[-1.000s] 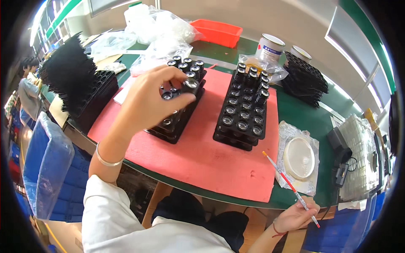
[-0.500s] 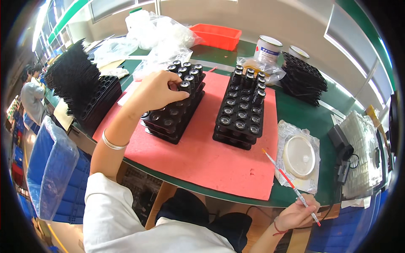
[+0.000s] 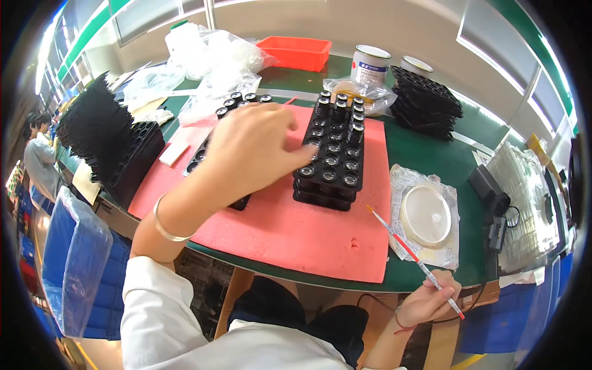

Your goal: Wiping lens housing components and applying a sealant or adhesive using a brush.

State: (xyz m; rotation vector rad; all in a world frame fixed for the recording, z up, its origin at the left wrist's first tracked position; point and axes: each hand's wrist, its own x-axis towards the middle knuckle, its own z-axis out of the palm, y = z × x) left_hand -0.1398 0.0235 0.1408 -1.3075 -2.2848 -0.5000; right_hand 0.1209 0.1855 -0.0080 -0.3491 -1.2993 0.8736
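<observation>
My left hand (image 3: 256, 148) hovers over the left black tray (image 3: 239, 202), hiding most of it. Its thumb and index finger are apart with nothing visible between them, and the thumb reaches the left edge of the right black tray (image 3: 324, 192). Several black cylindrical parts with clear, lens-like tops sit in both trays. Toward the far end of the right tray, taller black cylinders (image 3: 339, 111) stand up. Near the table's front edge, my right hand (image 3: 430, 298) grips a thin paintbrush (image 3: 414, 258) with a red and white handle and an orange tip pointing up and left.
A pink mat (image 3: 290, 246) lies under the trays. To its right a round white lid (image 3: 427, 216) rests on paper. Stacked black trays stand at left (image 3: 92, 129) and right (image 3: 425, 102). Behind are a red bin (image 3: 295, 54), a paint can (image 3: 370, 65) and plastic bags (image 3: 216, 55).
My left hand has let go of a black cylinder in the left tray and moved right toward the other tray. The whole view has shifted slightly; my right hand still holds the paintbrush.
</observation>
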